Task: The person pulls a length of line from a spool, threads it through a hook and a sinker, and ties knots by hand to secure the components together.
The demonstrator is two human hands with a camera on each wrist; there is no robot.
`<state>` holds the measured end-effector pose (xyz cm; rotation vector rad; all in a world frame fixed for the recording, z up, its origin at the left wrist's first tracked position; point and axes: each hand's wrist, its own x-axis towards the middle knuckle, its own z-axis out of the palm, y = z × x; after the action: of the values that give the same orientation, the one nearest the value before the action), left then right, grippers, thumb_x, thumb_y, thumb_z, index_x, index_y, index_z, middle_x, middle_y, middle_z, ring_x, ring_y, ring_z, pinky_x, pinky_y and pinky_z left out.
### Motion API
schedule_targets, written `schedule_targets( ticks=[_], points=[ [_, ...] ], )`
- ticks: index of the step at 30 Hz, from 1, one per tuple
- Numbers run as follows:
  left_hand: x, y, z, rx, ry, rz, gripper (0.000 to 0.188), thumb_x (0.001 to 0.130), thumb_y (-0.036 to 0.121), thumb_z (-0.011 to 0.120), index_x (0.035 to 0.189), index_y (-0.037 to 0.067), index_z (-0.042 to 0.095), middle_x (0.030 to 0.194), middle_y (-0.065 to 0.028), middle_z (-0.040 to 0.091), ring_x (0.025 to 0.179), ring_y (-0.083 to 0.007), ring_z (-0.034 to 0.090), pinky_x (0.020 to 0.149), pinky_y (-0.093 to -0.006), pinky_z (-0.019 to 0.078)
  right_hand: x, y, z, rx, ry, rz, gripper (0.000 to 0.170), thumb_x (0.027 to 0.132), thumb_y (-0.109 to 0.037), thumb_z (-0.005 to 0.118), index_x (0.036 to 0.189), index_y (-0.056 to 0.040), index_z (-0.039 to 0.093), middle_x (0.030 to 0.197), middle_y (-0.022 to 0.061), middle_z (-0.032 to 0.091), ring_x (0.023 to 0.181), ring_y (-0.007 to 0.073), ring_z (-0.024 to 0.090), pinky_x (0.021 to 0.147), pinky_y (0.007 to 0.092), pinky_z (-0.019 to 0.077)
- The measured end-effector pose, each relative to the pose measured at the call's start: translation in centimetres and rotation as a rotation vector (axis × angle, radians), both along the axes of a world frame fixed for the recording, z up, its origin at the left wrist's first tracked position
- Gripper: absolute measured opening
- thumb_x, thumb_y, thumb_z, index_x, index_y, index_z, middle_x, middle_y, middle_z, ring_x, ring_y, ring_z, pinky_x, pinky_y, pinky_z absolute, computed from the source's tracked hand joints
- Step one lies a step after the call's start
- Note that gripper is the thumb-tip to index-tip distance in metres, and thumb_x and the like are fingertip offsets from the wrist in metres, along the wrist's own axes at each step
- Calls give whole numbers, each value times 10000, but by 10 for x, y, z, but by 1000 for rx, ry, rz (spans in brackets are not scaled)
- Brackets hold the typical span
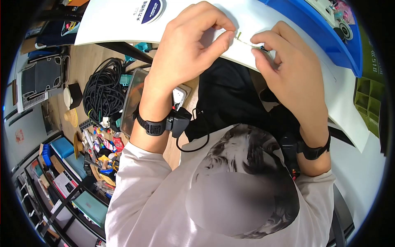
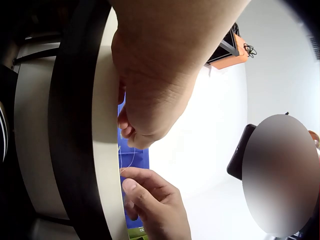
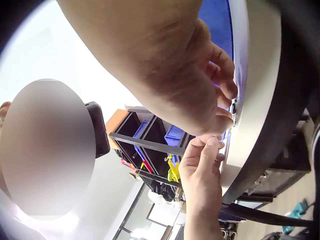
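A thin pale line [image 1: 245, 41] with a small green piece [image 1: 239, 35] runs between the two hands over the white table's near edge. The left hand [image 1: 191, 43] pinches one end between thumb and index finger. Opposite it, the right hand [image 1: 294, 68] has thumb and index finger close together on the line, other fingers bent. A small dark item [image 1: 263, 48] shows by the right fingertips; what it is cannot be told. In the left wrist view, loose thin line [image 2: 132, 161] curves near the right hand [image 2: 159, 207]. The right wrist view shows the left thumb [image 3: 210, 150] against its fingers.
A round labelled spool [image 1: 152, 10] lies on the white table [image 1: 111, 24]. Beyond the hands stands a blue tray [image 1: 343, 53] with small items, beside a green compartment box [image 1: 366, 101]. Black cable coils [image 1: 105, 88] and a clear bin [image 1: 133, 101] are at the left below.
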<state>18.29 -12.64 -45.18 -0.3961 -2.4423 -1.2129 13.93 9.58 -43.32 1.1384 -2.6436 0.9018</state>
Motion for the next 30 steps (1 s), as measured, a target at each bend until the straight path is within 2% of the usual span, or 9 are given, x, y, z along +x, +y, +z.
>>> schedule_targets(
  ticks=[3, 7, 10, 12, 16, 22, 25, 27, 30],
  points=[
    [0, -1, 1, -10, 15, -13, 108, 873, 42, 746, 958, 13, 686, 897, -115, 635, 814, -264, 636, 716, -333, 502, 1, -9, 6, -72, -187, -24, 106, 891, -61, 734, 994, -81, 720, 830, 17, 556, 580, 126, 455, 555, 279, 367],
    [0, 0, 1, 7, 8, -9, 109, 876, 51, 746, 958, 13, 685, 893, -116, 630, 798, -262, 625, 709, -331, 499, -7, -7, 5, -138, -132, 48, 70, 903, -61, 734, 972, -60, 724, 790, 11, 539, 571, 110, 427, 568, 265, 345],
    [1, 0, 2, 21, -5, 2, 105, 879, 57, 745, 954, 18, 683, 880, -109, 627, 784, -255, 614, 697, -331, 492, -8, -9, 10, -151, -223, 14, 65, 938, -94, 722, 983, -47, 727, 757, -12, 568, 600, 79, 443, 583, 267, 346],
    [1, 0, 4, -21, -1, -1, 100, 883, 60, 743, 953, 24, 681, 868, -100, 624, 772, -249, 606, 688, -331, 489, -10, -7, 13, -194, -616, -90, 94, 973, -135, 707, 999, -51, 739, 780, -27, 635, 665, 46, 488, 597, 255, 365],
    [0, 0, 0, 45, 17, -16, 103, 883, 59, 740, 961, 31, 680, 852, -94, 624, 769, -248, 602, 685, -333, 489, -14, -9, 9, -269, -644, -70, 119, 987, -149, 699, 1042, -59, 755, 824, -19, 681, 722, 37, 528, 622, 232, 385],
    [0, 1, -1, 41, 7, -1, 97, 893, 75, 730, 967, 38, 678, 842, -106, 637, 780, -269, 610, 684, -358, 487, -20, -4, 5, -190, -479, -104, 203, 966, -216, 736, 1076, -48, 771, 841, -20, 693, 743, 52, 549, 647, 222, 408],
    [-3, 2, -3, 13, 83, -23, 91, 895, 73, 718, 961, 34, 670, 845, -113, 645, 787, -292, 618, 703, -378, 491, -25, 0, 2, -208, -524, -76, 148, 919, -171, 754, 1039, -92, 787, 782, 1, 667, 674, 91, 597, 598, 289, 456],
    [-4, 2, -3, -36, 112, -33, 109, 889, 80, 713, 973, 34, 662, 838, -112, 648, 801, -309, 623, 732, -387, 493, -25, 0, 8, -190, -573, -40, 201, 940, -209, 757, 1082, -73, 800, 766, -12, 686, 695, 34, 554, 600, 233, 427],
    [-3, 4, 6, -48, 17, -73, 149, 878, 105, 724, 992, 37, 657, 850, -112, 668, 815, -313, 635, 755, -393, 494, -25, -1, 3, -298, -615, 44, 206, 944, -205, 750, 1079, -54, 791, 777, -14, 686, 676, 48, 563, 603, 223, 433]
  ],
)
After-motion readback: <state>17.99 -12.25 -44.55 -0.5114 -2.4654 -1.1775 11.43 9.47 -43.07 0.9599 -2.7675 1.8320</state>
